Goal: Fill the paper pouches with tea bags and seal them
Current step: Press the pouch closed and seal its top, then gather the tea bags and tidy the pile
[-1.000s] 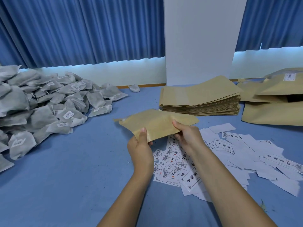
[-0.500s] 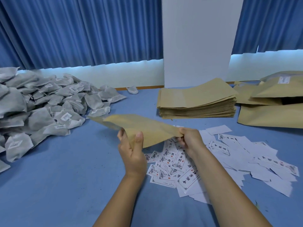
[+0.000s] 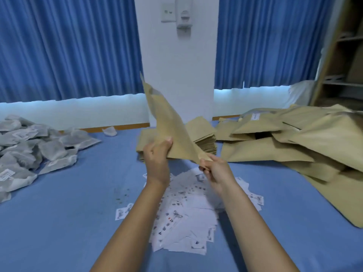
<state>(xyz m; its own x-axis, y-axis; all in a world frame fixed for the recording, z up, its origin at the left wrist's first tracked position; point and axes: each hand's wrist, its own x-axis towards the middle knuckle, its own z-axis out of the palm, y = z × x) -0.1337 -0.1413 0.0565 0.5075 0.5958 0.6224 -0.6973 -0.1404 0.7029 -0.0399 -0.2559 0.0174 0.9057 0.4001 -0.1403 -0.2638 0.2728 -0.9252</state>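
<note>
Near stack (image 3: 204,132): pouch (image 3: 167,122) is held upright.
Left hand (image 3: 157,156): curled round its edge.
Right hand (image 3: 214,169): corner is pinched.
Mouth: best spread before filling.

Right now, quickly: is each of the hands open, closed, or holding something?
Left hand: closed, gripping the paper pouch near its lower edge.
Right hand: closed, pinching the same pouch's lower corner.

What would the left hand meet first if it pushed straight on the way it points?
Likely the pouch stack just beyond it. The left hand grips the raised pouch and points away from the person; depth is unclear, so it might pass above the stack.
</note>
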